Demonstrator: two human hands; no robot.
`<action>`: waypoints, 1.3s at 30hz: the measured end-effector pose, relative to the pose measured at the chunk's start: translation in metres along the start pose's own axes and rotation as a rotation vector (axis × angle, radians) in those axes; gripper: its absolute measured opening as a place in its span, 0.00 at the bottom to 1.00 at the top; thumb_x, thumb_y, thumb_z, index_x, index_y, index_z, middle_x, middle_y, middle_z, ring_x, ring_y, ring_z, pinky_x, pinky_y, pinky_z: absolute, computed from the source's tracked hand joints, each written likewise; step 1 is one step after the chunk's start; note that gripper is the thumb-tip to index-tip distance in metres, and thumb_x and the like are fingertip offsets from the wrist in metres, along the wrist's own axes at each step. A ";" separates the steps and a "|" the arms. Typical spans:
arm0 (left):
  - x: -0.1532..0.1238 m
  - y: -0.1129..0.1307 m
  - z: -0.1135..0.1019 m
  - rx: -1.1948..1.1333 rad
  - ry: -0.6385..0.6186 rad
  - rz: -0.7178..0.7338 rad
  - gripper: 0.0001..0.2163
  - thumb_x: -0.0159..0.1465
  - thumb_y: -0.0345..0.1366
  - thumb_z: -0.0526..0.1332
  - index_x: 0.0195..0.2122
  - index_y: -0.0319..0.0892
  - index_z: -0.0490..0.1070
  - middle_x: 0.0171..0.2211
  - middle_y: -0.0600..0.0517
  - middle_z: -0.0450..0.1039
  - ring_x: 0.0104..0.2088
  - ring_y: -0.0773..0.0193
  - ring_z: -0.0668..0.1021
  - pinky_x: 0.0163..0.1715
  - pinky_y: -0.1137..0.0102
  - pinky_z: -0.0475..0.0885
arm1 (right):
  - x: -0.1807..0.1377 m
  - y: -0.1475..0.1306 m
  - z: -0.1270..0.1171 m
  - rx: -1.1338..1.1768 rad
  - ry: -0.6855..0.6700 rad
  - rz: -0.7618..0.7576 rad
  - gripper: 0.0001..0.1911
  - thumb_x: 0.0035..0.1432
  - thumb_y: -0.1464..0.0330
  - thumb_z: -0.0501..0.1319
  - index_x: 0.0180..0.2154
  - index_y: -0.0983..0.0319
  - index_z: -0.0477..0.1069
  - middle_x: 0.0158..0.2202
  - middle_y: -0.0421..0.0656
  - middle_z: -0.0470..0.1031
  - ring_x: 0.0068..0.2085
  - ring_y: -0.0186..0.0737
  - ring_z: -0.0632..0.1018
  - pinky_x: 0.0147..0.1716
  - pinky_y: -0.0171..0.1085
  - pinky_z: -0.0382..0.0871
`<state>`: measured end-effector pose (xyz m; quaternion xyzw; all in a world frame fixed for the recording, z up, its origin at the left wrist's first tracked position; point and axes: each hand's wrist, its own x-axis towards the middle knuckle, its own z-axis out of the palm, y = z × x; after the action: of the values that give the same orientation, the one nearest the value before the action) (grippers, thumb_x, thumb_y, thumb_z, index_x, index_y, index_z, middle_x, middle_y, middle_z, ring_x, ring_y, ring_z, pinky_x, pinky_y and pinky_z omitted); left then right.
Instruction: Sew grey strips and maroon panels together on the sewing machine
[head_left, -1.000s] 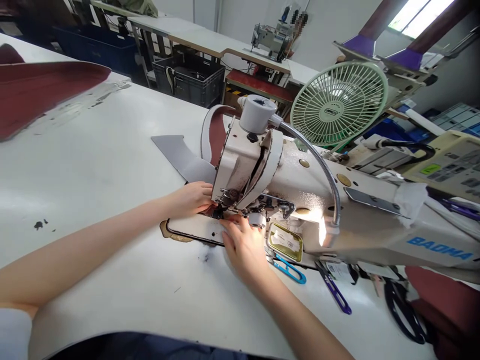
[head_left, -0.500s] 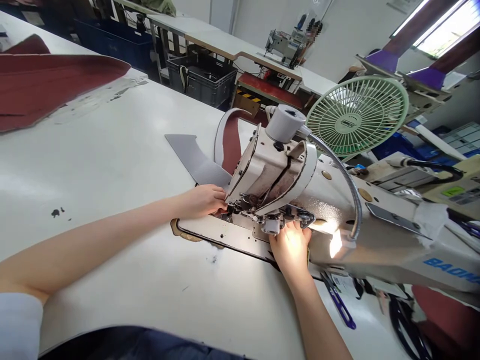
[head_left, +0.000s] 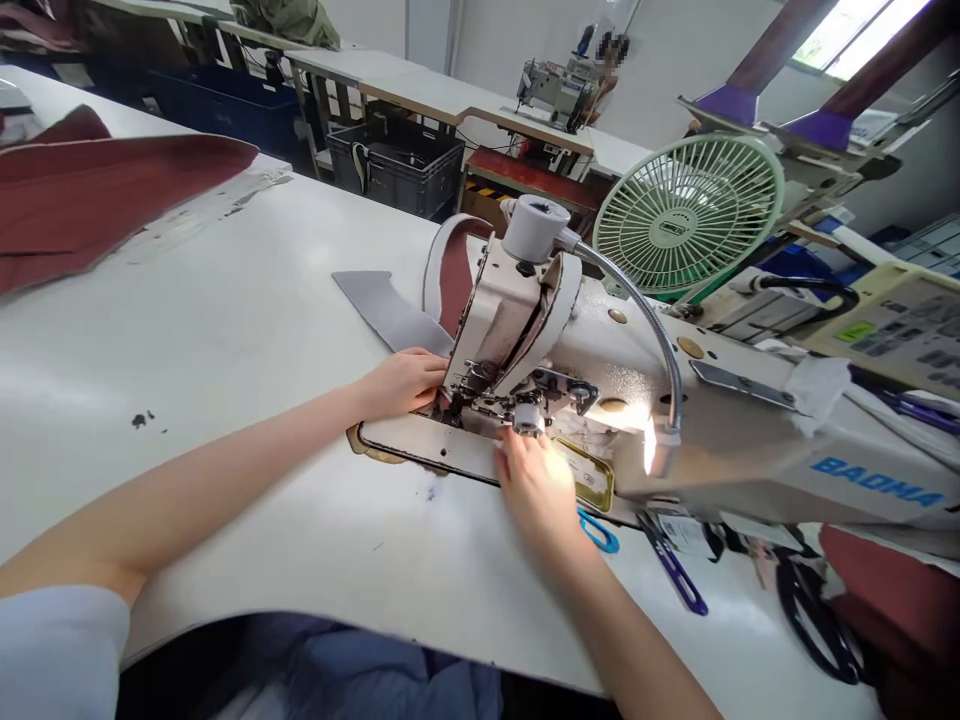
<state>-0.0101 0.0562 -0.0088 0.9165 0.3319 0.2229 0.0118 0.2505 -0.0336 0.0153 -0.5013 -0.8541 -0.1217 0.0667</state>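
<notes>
A sewing machine (head_left: 480,320) with a pale, worn head stands over a metal bed plate (head_left: 420,440). My left hand (head_left: 401,383) is left of the needle area, its fingers closed on the near edge of a flat grey piece of material (head_left: 394,310) that runs in beside the machine head. Behind it a curved maroon strip with a white edge (head_left: 455,285) stands up from the table. My right hand (head_left: 536,480) lies over the bed plate below the presser area, lit by the lamp. Its fingertips are hidden under the machine's round knob, so its grip does not show.
Right of my right hand are a gold-rimmed plate (head_left: 592,475), blue-handled scissors (head_left: 598,532) and a purple-handled tool (head_left: 679,580). A green fan (head_left: 686,215) stands behind the machine. Maroon pieces (head_left: 112,200) lie at the far left. Another person sits at a distant machine (head_left: 555,95).
My right hand has moved left along the bed, uncovering the gold-rimmed plate and the blue scissors. My left hand stays by the needle area. The camera view has shifted a little.
</notes>
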 end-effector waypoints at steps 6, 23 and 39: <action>-0.036 0.027 -0.009 0.083 -0.021 -0.062 0.12 0.64 0.27 0.53 0.44 0.43 0.74 0.43 0.51 0.78 0.43 0.62 0.79 0.47 0.65 0.68 | -0.004 -0.028 0.003 0.303 -0.011 -0.187 0.12 0.62 0.79 0.54 0.42 0.62 0.72 0.41 0.47 0.74 0.43 0.43 0.72 0.42 0.38 0.68; -0.056 0.086 -0.029 0.054 -0.197 0.039 0.17 0.59 0.34 0.61 0.50 0.38 0.70 0.51 0.43 0.74 0.52 0.51 0.73 0.51 0.59 0.66 | 0.001 -0.029 0.013 0.521 0.070 -0.208 0.12 0.67 0.74 0.55 0.46 0.62 0.76 0.46 0.46 0.78 0.45 0.42 0.73 0.47 0.39 0.71; -0.057 0.069 -0.020 -0.335 0.070 -0.118 0.14 0.57 0.29 0.61 0.45 0.42 0.70 0.47 0.46 0.74 0.51 0.54 0.73 0.53 0.59 0.70 | 0.010 -0.042 0.005 0.329 0.052 -0.089 0.12 0.68 0.68 0.55 0.43 0.57 0.78 0.42 0.46 0.75 0.42 0.42 0.71 0.44 0.40 0.70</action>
<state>-0.0157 -0.0354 -0.0016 0.8725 0.3435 0.3057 0.1656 0.2086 -0.0432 0.0067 -0.4421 -0.8818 0.0040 0.1644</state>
